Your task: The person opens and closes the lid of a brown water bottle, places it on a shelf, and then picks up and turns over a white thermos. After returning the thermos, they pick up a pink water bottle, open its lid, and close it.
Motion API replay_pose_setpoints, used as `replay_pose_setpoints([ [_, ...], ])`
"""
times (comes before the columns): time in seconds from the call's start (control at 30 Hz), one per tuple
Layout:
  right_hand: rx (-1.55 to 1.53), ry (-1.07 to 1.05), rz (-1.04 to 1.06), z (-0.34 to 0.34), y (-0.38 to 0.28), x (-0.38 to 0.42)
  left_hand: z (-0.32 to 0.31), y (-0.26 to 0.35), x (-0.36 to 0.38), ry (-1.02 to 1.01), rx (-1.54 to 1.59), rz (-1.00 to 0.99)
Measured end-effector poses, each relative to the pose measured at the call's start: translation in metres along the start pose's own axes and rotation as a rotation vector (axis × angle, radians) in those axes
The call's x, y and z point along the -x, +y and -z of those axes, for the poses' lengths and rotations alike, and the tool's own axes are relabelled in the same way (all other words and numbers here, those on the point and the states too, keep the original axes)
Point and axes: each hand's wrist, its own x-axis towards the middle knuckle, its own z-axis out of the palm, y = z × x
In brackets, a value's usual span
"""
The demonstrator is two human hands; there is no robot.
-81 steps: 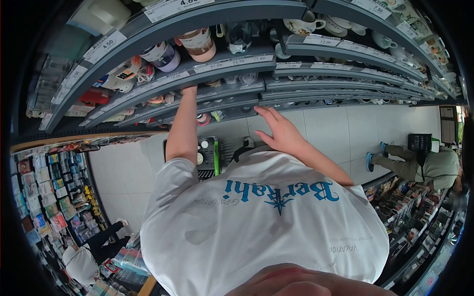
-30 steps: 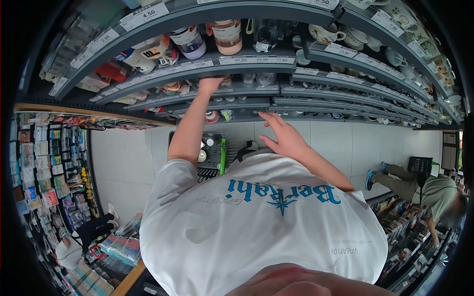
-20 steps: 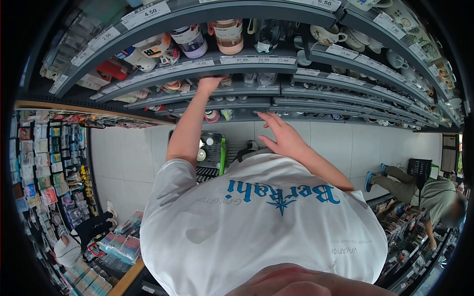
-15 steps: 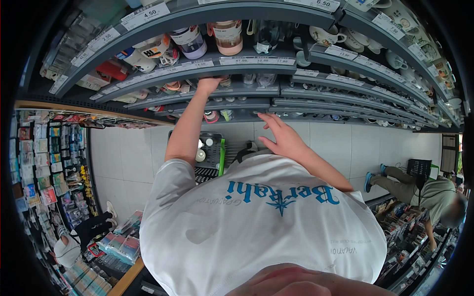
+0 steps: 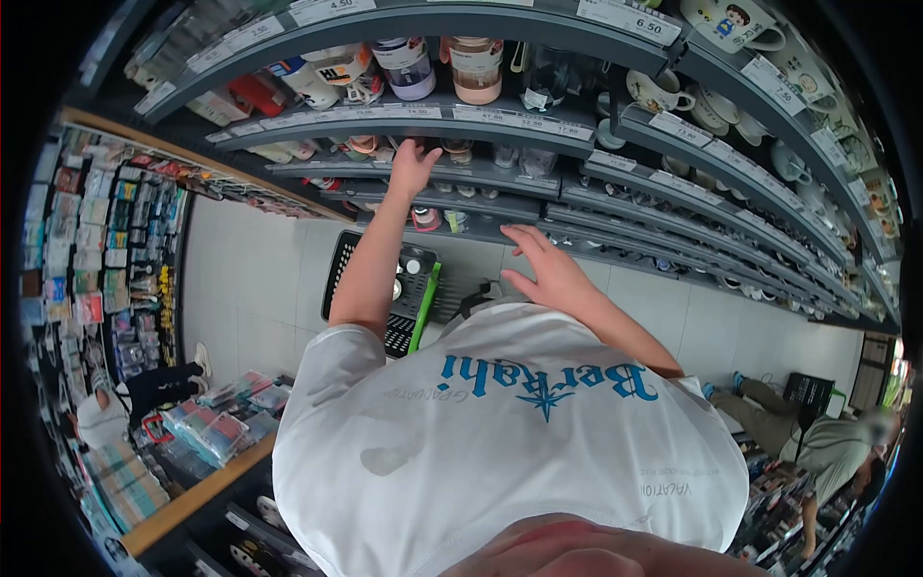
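My left hand [image 5: 414,171] reaches to a lower shelf at the front, just under the price-label strip [image 5: 385,126]. Its thumb and fingers are apart, and I see nothing held in them. Close to its fingertips stand small cups or jars [image 5: 460,152], partly hidden by the shelf above. In front of my body, below the shelf edges, hovers my right hand [image 5: 550,264], open with fingers spread and touching nothing. A black shopping basket [image 5: 338,279] with a green handle [image 5: 424,308] is below my left forearm, holding white round items [image 5: 413,265].
Tumblers [image 5: 477,72] and patterned mugs [image 5: 660,92] fill the upper shelves. Hanging packaged goods [image 5: 91,250] line the left side. One person [image 5: 101,418] is at the lower left; another person [image 5: 832,452] with a basket [image 5: 810,392] is at the right.
My left hand has come partly out from under the shelf, so its fingers now show. The camera view has turned slightly. My right hand stays in nearly the same pose.
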Motion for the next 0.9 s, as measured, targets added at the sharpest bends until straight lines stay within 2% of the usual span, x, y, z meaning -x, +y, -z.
replay_pose_setpoints([
  [0.1, -0.013, -0.037, 0.037, 0.011, 0.004, 0.005, 0.010, -0.012, 0.039, 0.093, 0.165, 0.072],
  [0.17, -0.016, -0.057, 0.070, 0.018, 0.007, 0.006, 0.019, -0.016, 0.076, 0.109, 0.150, 0.137],
  [0.23, -0.061, -0.080, 0.088, 0.022, 0.012, 0.009, 0.023, -0.028, 0.119, 0.123, 0.104, 0.216],
  [0.37, -0.090, -0.144, 0.167, 0.022, 0.025, 0.017, 0.032, -0.014, 0.207, 0.119, -0.087, 0.436],
  [0.43, -0.103, -0.200, 0.186, 0.018, 0.031, 0.021, 0.029, -0.029, 0.248, 0.138, -0.260, 0.476],
  [0.53, -0.153, -0.297, 0.207, 0.015, 0.030, 0.028, 0.031, -0.028, 0.295, 0.040, -0.431, 0.663],
  [0.63, -0.216, -0.403, 0.244, 0.004, 0.035, 0.035, 0.029, -0.039, 0.333, 0.008, -0.429, 0.782],
  [0.67, -0.216, -0.438, 0.266, 0.000, 0.035, 0.038, 0.027, -0.044, 0.343, 0.029, -0.424, 0.803],
  [0.73, -0.223, -0.492, 0.299, -0.008, 0.035, 0.044, 0.025, -0.050, 0.361, -0.080, -0.445, 0.850],
  [0.9, -0.319, -0.669, 0.321, -0.025, 0.036, 0.059, 0.013, -0.051, 0.371, 0.007, -0.495, 0.783],
])
